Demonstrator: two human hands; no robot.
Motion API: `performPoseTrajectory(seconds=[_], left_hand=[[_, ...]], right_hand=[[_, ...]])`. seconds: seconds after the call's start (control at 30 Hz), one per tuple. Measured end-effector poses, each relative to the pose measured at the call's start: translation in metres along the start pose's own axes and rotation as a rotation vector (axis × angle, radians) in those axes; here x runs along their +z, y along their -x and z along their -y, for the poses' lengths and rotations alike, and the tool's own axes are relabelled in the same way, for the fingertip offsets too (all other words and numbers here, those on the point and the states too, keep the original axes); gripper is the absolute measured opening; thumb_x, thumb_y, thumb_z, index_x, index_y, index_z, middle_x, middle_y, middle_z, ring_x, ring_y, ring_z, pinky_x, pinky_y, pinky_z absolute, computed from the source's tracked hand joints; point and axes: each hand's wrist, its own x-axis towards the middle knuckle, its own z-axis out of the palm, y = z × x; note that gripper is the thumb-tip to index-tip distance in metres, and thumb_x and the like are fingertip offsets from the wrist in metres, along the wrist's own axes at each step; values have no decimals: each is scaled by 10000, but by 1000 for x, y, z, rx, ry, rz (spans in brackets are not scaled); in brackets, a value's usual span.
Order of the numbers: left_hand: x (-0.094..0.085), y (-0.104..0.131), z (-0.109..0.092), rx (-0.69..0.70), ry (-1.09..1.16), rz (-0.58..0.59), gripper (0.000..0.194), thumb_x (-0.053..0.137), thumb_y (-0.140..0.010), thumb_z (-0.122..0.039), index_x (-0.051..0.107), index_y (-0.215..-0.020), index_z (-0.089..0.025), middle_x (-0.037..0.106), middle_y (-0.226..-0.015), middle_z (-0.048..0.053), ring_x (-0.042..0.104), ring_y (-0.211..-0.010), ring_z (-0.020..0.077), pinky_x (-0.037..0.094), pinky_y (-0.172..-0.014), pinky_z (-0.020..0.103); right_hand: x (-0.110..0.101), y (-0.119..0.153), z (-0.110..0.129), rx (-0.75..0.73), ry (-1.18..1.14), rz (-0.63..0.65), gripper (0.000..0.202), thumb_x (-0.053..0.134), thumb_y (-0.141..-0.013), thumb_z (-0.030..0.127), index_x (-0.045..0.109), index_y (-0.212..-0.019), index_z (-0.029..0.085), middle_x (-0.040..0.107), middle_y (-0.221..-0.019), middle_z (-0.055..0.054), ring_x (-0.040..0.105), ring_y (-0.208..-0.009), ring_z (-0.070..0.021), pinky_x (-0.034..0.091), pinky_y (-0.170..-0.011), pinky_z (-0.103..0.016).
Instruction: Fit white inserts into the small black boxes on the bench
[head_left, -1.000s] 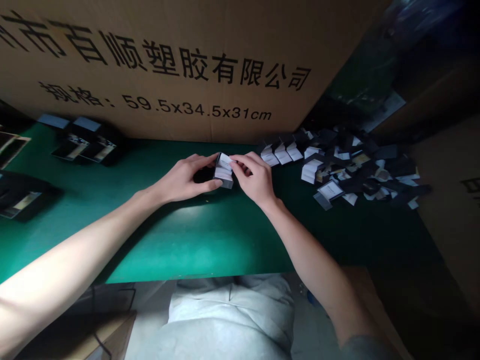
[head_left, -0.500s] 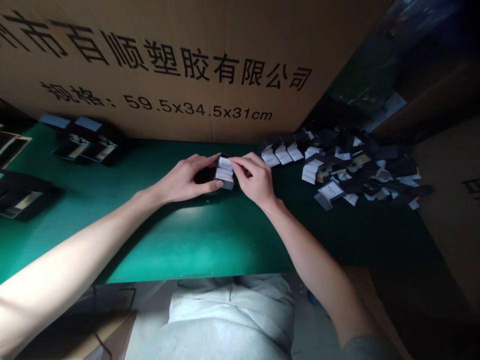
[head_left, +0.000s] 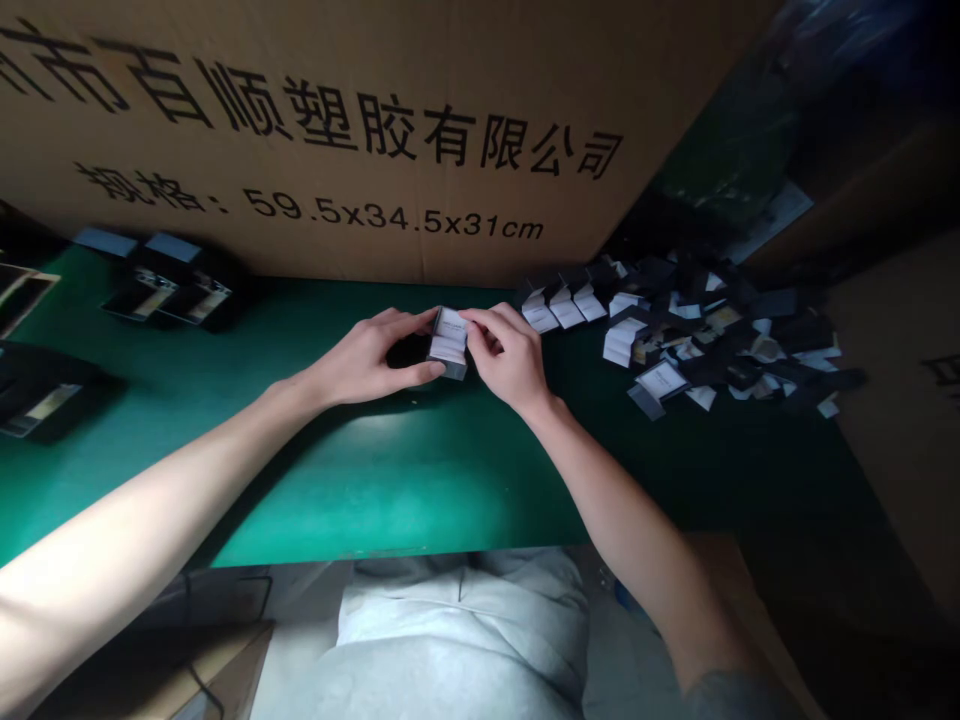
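A small open box (head_left: pixel 448 347) with a dark shell and white lining lies on the green table (head_left: pixel 360 480), its lid tilted up at the back. Around its left side is my left hand (head_left: pixel 366 357), thumb at the front edge and forefinger at the lid, gripping it. My right hand (head_left: pixel 508 350) touches the upper right of the lid, with thumb and forefinger pinched together at the white lining. Small printed text shows on the white piece inside the lid. Whatever lies between the right fingertips is too small to make out.
Behind stands a large printed cardboard carton (head_left: pixel 337 130). Three open boxes (head_left: pixel 570 303) stand right of my hands, beside a heap of small dark boxes (head_left: pixel 720 340). More dark boxes stand at the left (head_left: pixel 169 280) and lower left (head_left: pixel 45 390).
My right fingers have shifted slightly to the upper right edge of the lid, and more of its white inner piece with printed text shows. My left hand stays round the box.
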Motion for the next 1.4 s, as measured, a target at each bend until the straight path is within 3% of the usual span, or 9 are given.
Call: performPoseTrajectory(seconds=[0.4, 0.87, 1.17, 1.4], left_hand=[[-1, 0, 0, -2, -5, 6, 996, 598, -892, -797, 574, -1589, -86, 735, -1311, 200, 699, -1182, 357, 531, -1055, 416], [0, 0, 3, -23, -3, -18, 1006, 623, -874, -821, 570, -1598, -125, 741, -1301, 186, 707, -1157, 355, 548, -1020, 422], [-1, -1, 0, -61, 8, -23, 1048, 606, -881, -821, 541, -1608, -69, 732, -1310, 195, 699, -1169, 355, 544, -1023, 423], [-2, 0, 2, -55, 3, -18, 1047, 600, -880, -826, 557, -1594, -60, 728, -1313, 203, 701, -1164, 359, 547, -1022, 427]], right_hand=[[0, 2, -3, -69, 145, 24, 349, 500, -1043, 203, 806, -1200, 259, 729, -945, -66, 688, -811, -183, 569, -781, -295], [-3, 3, -3, -89, 316, 123, 439, 494, -1014, 180, 787, -1331, 261, 756, -962, -76, 684, -793, -186, 545, -714, -260], [-12, -4, 15, 54, 466, 368, 490, 466, -1036, 148, 738, -1425, 270, 764, -1112, -70, 737, -961, -204, 557, -816, -274], [-9, -3, 12, 63, 449, 334, 493, 480, -1022, 141, 750, -1405, 295, 767, -1089, -62, 740, -941, -202, 571, -814, -276]])
